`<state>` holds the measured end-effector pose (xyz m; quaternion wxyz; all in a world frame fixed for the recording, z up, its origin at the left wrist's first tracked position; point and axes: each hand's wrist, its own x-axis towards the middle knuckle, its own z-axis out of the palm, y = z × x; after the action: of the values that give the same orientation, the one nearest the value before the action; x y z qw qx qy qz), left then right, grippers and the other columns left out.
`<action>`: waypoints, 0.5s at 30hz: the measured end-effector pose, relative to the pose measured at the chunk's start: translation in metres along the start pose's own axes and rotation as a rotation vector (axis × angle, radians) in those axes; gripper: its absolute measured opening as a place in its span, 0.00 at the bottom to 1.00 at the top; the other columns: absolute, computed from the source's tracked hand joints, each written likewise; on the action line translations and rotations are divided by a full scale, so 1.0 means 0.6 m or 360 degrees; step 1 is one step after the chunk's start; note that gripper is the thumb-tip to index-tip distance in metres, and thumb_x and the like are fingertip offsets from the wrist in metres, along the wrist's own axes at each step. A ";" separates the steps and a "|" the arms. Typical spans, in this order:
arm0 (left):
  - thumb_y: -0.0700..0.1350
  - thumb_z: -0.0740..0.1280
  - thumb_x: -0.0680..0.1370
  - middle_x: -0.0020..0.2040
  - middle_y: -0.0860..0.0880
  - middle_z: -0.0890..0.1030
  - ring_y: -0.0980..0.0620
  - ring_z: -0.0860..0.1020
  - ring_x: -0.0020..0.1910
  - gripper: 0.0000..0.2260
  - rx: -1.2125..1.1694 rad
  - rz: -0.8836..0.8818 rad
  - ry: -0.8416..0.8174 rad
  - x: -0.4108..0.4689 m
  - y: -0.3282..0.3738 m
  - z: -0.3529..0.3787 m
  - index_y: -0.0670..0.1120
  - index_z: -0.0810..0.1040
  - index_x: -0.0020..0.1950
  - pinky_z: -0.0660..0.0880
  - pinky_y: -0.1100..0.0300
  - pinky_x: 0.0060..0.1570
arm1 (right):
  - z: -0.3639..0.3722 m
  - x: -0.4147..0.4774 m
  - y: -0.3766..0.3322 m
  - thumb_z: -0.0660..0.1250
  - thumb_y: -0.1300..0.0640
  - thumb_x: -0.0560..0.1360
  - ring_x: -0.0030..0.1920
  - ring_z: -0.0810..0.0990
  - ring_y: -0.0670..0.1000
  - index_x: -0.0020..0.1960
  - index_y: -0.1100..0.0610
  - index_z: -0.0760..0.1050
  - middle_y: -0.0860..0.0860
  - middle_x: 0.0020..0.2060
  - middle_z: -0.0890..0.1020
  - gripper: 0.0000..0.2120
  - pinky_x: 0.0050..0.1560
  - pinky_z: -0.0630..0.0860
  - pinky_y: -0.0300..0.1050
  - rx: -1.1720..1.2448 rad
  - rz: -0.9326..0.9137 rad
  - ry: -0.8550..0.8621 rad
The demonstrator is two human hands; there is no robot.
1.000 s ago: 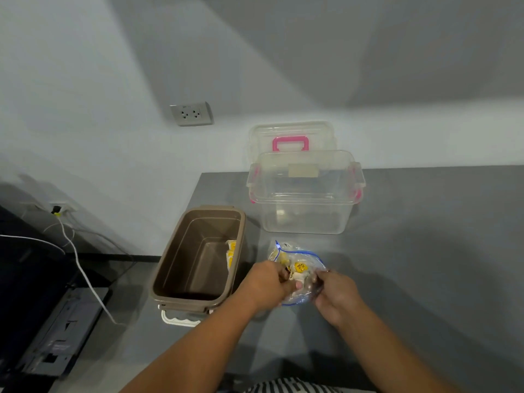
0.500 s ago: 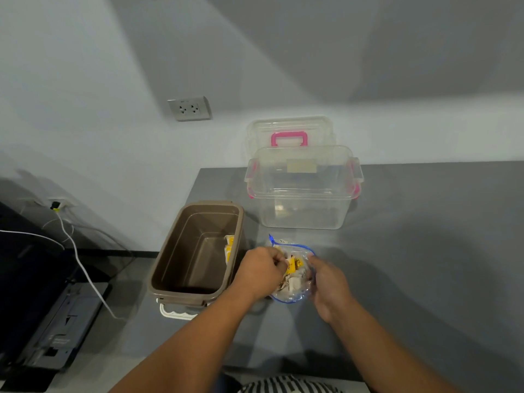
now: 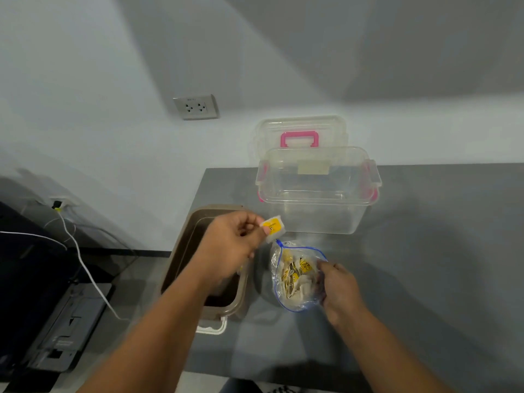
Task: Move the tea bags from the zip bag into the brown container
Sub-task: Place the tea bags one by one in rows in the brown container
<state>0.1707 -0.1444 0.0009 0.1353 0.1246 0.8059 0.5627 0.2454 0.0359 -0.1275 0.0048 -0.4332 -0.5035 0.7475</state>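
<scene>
On the grey table point(image 3: 425, 265), near its left edge, the brown container point(image 3: 226, 312) stands open, with a white handle point(image 3: 211, 329) at its near end. The left hand point(image 3: 229, 245) is above the container's right side, thumb and fingers pinching one tea bag point(image 3: 273, 228) with a yellow label (held clear of both bag and container, just above the bag's mouth). The zip bag point(image 3: 295, 296) lies just beside the container on its right, mouth open and facing the far side, blue seal strip visible. More tea bags point(image 3: 296, 275) are heaped inside it. The right hand point(image 3: 340, 289) grips the bag's right edge, fingers curled onto the plastic. Most of the container's interior is hidden by the left forearm. Behind the bag stands a clear plastic box point(image 3: 317, 199) with pink clips, its lid point(image 3: 299, 137) with a pink handle propped against the wall. A wall socket point(image 3: 195, 106) sits to the left of it, and a white cable point(image 3: 82, 262) hangs beside the table.
</scene>
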 end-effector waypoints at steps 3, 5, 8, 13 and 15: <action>0.40 0.73 0.76 0.33 0.47 0.79 0.53 0.72 0.28 0.02 0.0032 0.0031 0.0033 0.004 0.008 -0.052 0.44 0.82 0.43 0.72 0.64 0.29 | 0.007 -0.002 0.002 0.67 0.57 0.79 0.44 0.85 0.63 0.49 0.66 0.76 0.67 0.45 0.83 0.11 0.50 0.83 0.60 -0.0087 -0.0048 0.0027; 0.38 0.72 0.76 0.33 0.47 0.80 0.57 0.72 0.25 0.01 0.0074 0.0007 0.0033 0.005 0.002 -0.077 0.42 0.82 0.44 0.71 0.67 0.27 | 0.013 -0.007 0.000 0.67 0.57 0.79 0.40 0.85 0.58 0.46 0.64 0.76 0.64 0.41 0.84 0.09 0.41 0.82 0.50 -0.0104 -0.0109 0.0061; 0.38 0.72 0.76 0.32 0.47 0.79 0.58 0.72 0.24 0.02 0.0175 -0.0097 -0.0009 0.006 -0.024 -0.101 0.40 0.81 0.46 0.72 0.67 0.27 | 0.021 -0.014 -0.001 0.66 0.59 0.80 0.31 0.82 0.51 0.46 0.63 0.76 0.58 0.37 0.83 0.07 0.29 0.76 0.41 -0.0069 -0.0158 0.0094; 0.40 0.73 0.75 0.34 0.45 0.83 0.54 0.78 0.28 0.01 0.0565 -0.0247 -0.0271 0.027 -0.084 -0.117 0.44 0.83 0.44 0.78 0.64 0.32 | 0.036 -0.034 0.002 0.65 0.61 0.81 0.27 0.81 0.48 0.47 0.63 0.76 0.59 0.37 0.82 0.07 0.25 0.75 0.38 0.0021 -0.0148 0.0150; 0.40 0.74 0.75 0.34 0.44 0.84 0.54 0.78 0.28 0.02 0.0708 -0.0333 -0.0375 0.041 -0.112 -0.117 0.45 0.83 0.43 0.78 0.64 0.32 | 0.044 -0.042 0.005 0.65 0.60 0.81 0.29 0.82 0.49 0.48 0.64 0.77 0.59 0.37 0.82 0.07 0.28 0.76 0.40 0.0017 -0.0137 0.0178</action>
<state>0.1193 -0.2195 -0.0413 0.2547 0.1319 0.8970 0.3365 0.2451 0.0032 -0.1107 0.0674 -0.4523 -0.5167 0.7239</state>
